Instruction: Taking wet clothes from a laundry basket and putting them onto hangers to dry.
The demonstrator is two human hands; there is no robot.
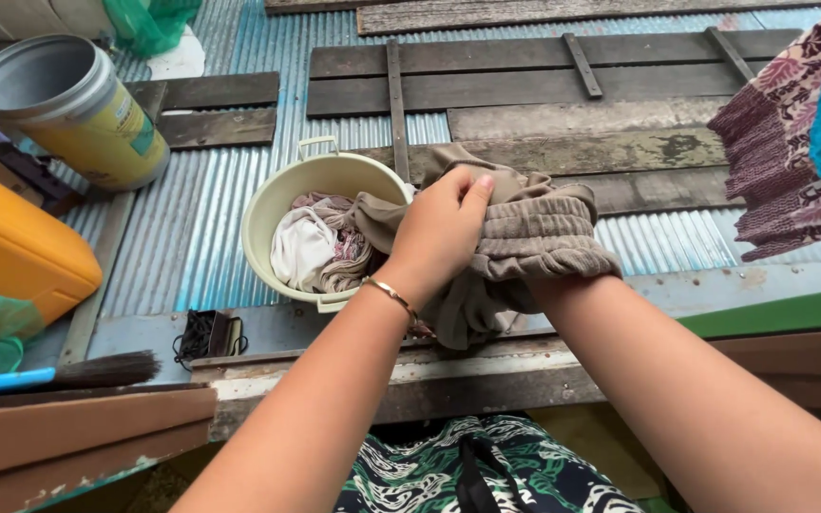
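- Left hand: closed around a bunched grey-brown cloth garment with a ribbed elastic waistband; the thumb lies across the top fold, and a thin gold bangle circles the wrist.
- Right hand: hidden inside the garment; the forearm enters the waistband opening, so whether the hand is open or clenched cannot be told.
- Garment: held in the air just beside and partly over the rim of a round cream plastic basin with a small handle, its lower part hanging towards a weathered wooden ledge.
- Basin: standing on a corrugated metal sheet and holding a heap of white and pale patterned wrung cloths.
- Surroundings: a large yellow plastic tub with a grey rim at the upper left, an orange plastic container at the left edge, a blue-handled brush with dark bristles on the ledge, and a maroon patterned cloth hanging at the upper right.
- Step in hand, as judged: the garment appears to be being turned or opened out with one arm pushed through the waistband.
- Next move, as judged: it calls for a firm hold on the waistband while the inner arm draws the cloth through, keeping the hanging part off the ledge.
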